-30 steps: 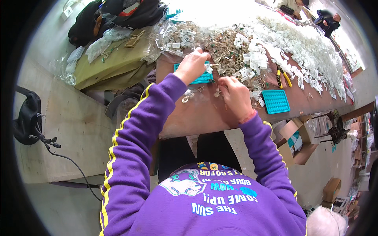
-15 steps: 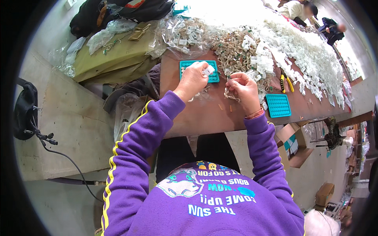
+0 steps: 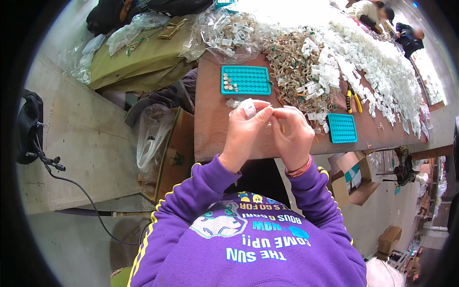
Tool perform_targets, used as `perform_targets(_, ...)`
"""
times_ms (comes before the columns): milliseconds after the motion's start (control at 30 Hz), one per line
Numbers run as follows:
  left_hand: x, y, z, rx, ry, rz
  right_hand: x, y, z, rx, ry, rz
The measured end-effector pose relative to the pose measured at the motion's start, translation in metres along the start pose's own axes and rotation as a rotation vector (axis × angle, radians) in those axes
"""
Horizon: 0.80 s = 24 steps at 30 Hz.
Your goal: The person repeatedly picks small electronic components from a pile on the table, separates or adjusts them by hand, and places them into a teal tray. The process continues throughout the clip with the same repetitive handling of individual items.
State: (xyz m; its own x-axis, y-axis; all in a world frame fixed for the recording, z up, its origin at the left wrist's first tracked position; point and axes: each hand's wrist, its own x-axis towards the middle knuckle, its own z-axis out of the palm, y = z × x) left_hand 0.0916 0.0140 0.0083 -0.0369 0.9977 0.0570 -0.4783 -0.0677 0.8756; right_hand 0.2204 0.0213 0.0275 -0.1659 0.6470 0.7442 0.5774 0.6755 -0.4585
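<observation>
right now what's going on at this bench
A person in a purple sweatshirt works at a brown table. The left hand pinches a small white plastic piece, and the right hand meets it at the fingertips. Just beyond the hands lies a teal tray with a few small parts in its left pockets, another teal tray to the right, and heaps of white parts beyond.

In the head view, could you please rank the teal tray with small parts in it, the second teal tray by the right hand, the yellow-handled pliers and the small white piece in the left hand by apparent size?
1. Teal tray with small parts, largest.
2. Second teal tray, smaller, though fisheye bending makes this less sure.
3. Yellow-handled pliers.
4. Small white piece, pinched in the left hand, smallest.
</observation>
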Motion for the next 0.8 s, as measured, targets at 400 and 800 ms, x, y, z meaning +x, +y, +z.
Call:
perform_targets(400, -0.013, 0.018, -0.018, -0.399, -0.17, -0.105, -0.006, -0.015, -0.021, 1.122, -0.272, 0.819)
perform_targets(800, -0.018, 0.021, -0.016, -0.065, -0.066, 0.064, -0.006, -0.031, -0.03, 1.161, -0.295, 0.902)
